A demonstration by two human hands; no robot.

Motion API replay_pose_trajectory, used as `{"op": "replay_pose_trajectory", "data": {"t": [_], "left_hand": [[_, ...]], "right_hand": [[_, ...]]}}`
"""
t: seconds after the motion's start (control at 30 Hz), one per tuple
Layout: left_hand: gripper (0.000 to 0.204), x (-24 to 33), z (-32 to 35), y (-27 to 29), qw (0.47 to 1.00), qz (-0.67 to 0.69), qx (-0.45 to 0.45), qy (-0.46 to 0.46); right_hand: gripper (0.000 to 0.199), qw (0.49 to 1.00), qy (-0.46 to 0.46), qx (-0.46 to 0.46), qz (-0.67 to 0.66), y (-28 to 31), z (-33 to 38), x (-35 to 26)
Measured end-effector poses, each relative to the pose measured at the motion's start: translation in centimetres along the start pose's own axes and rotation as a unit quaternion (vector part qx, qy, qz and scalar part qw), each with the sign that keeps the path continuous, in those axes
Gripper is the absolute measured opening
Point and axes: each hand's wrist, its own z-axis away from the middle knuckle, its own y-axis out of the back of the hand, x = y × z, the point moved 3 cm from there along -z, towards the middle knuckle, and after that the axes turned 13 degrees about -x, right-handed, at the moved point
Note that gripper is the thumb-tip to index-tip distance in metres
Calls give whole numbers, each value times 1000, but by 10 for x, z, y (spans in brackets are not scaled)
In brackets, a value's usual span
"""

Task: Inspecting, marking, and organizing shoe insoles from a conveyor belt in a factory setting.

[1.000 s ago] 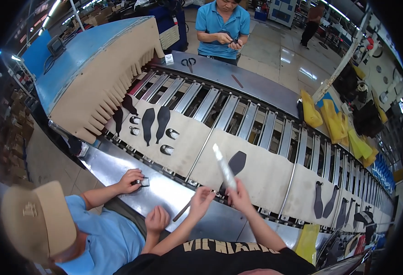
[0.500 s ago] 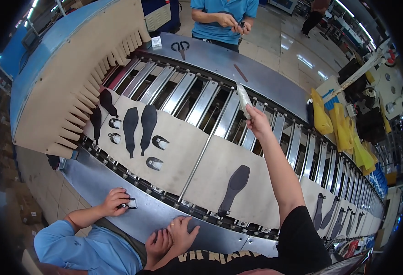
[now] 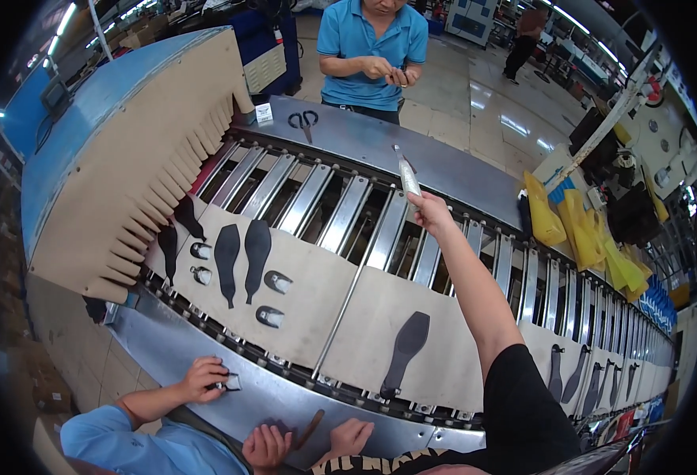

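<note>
My right hand (image 3: 429, 212) is stretched out over the roller conveyor, closed around a whitish, tapering tool (image 3: 409, 179) with a narrow tip pointing away from me. Its exact kind cannot be made out. At the near metal ledge, my left hand (image 3: 352, 437) is curled into a loose fist; whatever may be inside is hidden. A brown stick (image 3: 310, 429) lies just left of it, beside a co-worker's hand (image 3: 267, 448). Between my arms, a dark sole-shaped piece (image 3: 410, 347) rests on the beige conveyor sheet (image 3: 356, 348).
Left on the sheet are more dark sole pieces (image 3: 257, 253) and small cap-shaped parts (image 3: 278, 281). A co-worker's other hand (image 3: 207, 380) holds a similar part. Scissors (image 3: 304, 123) lie on the far ledge, where another person (image 3: 374, 55) stands. Yellow sheets (image 3: 586, 226) hang at right.
My left hand has moved right and curled, away from the co-worker's hand, and the brown stick now shows. My right hand still grips the tool. The whole view has shifted slightly.
</note>
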Motion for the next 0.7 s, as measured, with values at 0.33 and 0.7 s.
{"op": "replay_pose_trajectory", "data": {"t": [0.33,0.7], "left_hand": [[26,-115,44,92,975,-138,-124,-123],[32,-115,38,94,962,-141,-186,-139]], "right_hand": [[34,993,-7,62,105,-6,-149,10],[51,950,25,50,306,-10,-233,2]]}}
